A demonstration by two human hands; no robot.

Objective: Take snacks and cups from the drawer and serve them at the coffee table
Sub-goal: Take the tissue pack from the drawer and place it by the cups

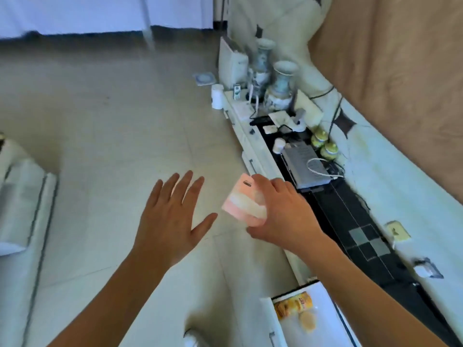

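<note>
My right hand (pixel 283 216) grips a pink and white snack packet (pixel 241 204) in mid-air above the tiled floor, left of the low TV cabinet. My left hand (pixel 170 216) hovers beside it with fingers spread and holds nothing. At the bottom of the view the white drawer (pixel 325 294) stands pulled out. Inside it lie a yellow snack canister (pixel 292 306) on its side and a round pale biscuit-like item (pixel 307 321). No cups are visible in the drawer.
The long low cabinet (pixel 250 149) carries two porcelain vases (pixel 280 86), a grey set-top box (pixel 304 166), two small green jars (pixel 324 146) and cables. A white cup (pixel 217 96) stands on the floor by its far end. A white sofa edge (pixel 22 209) is at left.
</note>
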